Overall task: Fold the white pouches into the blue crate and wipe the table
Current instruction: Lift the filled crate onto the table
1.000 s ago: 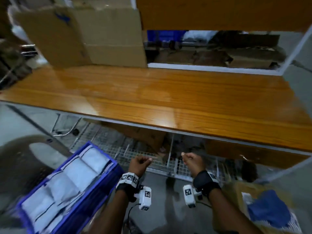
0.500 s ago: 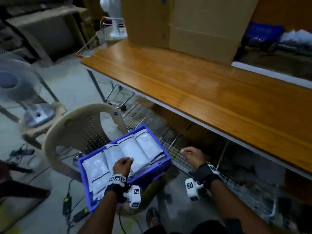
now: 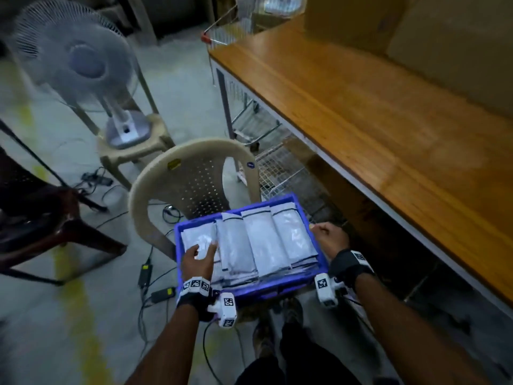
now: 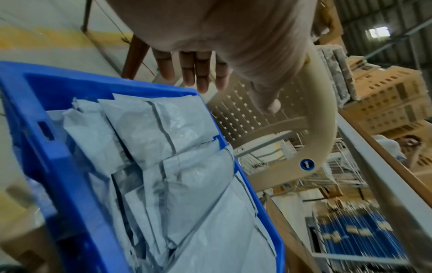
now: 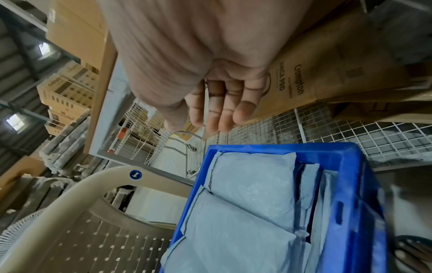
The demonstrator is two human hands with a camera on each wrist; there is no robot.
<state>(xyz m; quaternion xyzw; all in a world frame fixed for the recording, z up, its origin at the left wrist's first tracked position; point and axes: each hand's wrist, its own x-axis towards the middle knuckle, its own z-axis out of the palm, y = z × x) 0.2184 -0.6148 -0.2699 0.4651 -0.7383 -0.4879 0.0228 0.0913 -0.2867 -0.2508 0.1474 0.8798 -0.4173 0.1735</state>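
The blue crate [image 3: 263, 290] sits on a beige plastic chair, packed with several folded white pouches [image 3: 277, 240] lying side by side. My left hand [image 3: 198, 259] hovers over the leftmost pouch; the left wrist view shows its fingers [image 4: 198, 79] straight and holding nothing above the pouches [image 4: 163, 138]. My right hand [image 3: 330, 240] is at the crate's right rim. In the right wrist view its fingers [image 5: 217, 110] hang relaxed and empty above the crate [image 5: 350, 184]. The wooden table [image 3: 388, 120] runs along the right.
The beige chair's back [image 3: 194, 173] rises just behind the crate. A standing fan [image 3: 80, 65] sits on a stool at the far left, and a brown chair [image 3: 41, 218] is at the left. Cables [image 3: 155, 273] lie on the floor. Cardboard boxes [image 3: 444, 37] stand on the table's far side.
The view has swung left from the table to the crate. My left hand has moved over the pouches and opened. My right hand has come to the crate's right rim.
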